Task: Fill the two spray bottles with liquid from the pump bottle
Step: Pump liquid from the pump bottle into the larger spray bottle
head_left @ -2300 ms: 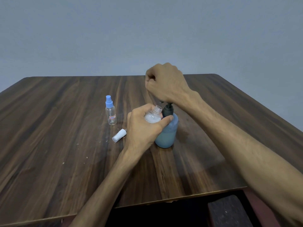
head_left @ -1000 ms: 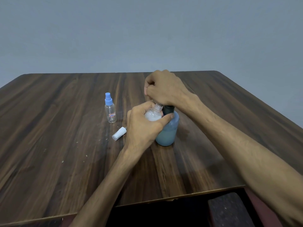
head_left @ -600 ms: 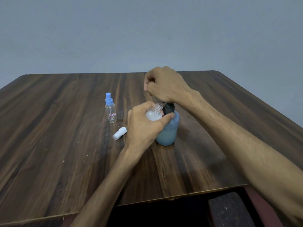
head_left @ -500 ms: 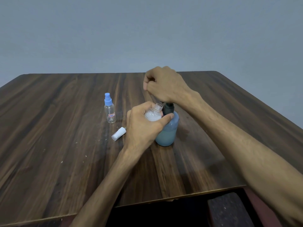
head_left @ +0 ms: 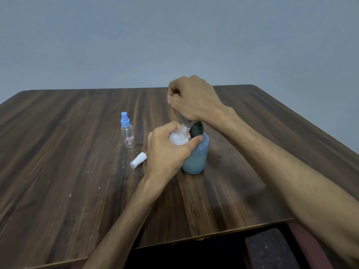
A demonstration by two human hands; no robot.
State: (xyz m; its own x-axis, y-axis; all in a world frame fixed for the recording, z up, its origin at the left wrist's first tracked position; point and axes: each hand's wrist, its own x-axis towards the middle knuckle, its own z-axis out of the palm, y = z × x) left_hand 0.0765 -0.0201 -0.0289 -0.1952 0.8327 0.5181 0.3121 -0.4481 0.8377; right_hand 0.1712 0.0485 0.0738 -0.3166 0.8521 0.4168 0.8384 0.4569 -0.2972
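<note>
— On the dark wooden table [head_left: 58, 171], near the middle: blue pump bottle [head_left: 196, 158], standing upright, dark pump head [head_left: 196, 128] on top, pale blue liquid up to about the shoulder.

— And at the pump?

— Right hand [head_left: 194, 100] over it, fingers curled into a fist, heel of the hand down on the pump top. Whether gripping the nozzle or only pressing, cannot tell; fingers hide that part.

— Just in front of the pump bottle?

— Left hand [head_left: 167, 150], wrapped round an open spray bottle [head_left: 179, 135], thumb across its front and reaching onto the blue bottle's shoulder. Held tilted, threaded neck bare and pointing up toward the pump head, close beside it. Whitish contents visible in the clear body, level hidden by the fingers.

— Off to the left?

— Second spray bottle [head_left: 127, 131], upright, well apart from both hands. Clear body, blue sprayer top screwed on, small label with red edging low on the front. Appears empty, though hard to tell for certain.

— Between that one and the left hand?

— White spray cap [head_left: 138, 163], lying on its side on the wood, just beside the left wrist, not touching the standing bottle. Small pale specks scattered on the tabletop nearby.

— Beyond the near edge of the table?

— Dark seat [head_left: 272, 251] with reddish trim, lower right. Behind everything, plain grey-blue wall [head_left: 174, 35].
</note>
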